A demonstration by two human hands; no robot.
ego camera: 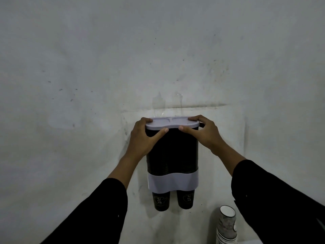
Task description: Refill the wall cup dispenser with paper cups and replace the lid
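— Dispenser (172, 152) hangs on the wall (88, 67), dark-bodied with a pale band across its lower part. Can you read anything on it?

— Nothing on the body. Two black cups (161, 201) poke out below the band, each with white lettering, too small and dim for me to read.

— Where are your hands?

— Both on the pale lid (173, 122), which sits on top of the dispenser. My left hand (144, 138) wraps its left end, fingers over the top, thumb under the front edge. My right hand (202, 132) does the same on the right end. Both are closed around the lid.

— Is it fully seated?

— I cannot tell; my fingers cover both ends, and the back edge against the wall is hidden.

— What else is hard to see?

— The cups inside show only as faint ridges through the dark body. A spare stack of paper cups (226, 226) at lower right is cut off by the frame, its print blurred.

— Room to move?

— Bare wall all round; the stack stands well apart, below my right sleeve (281, 199).
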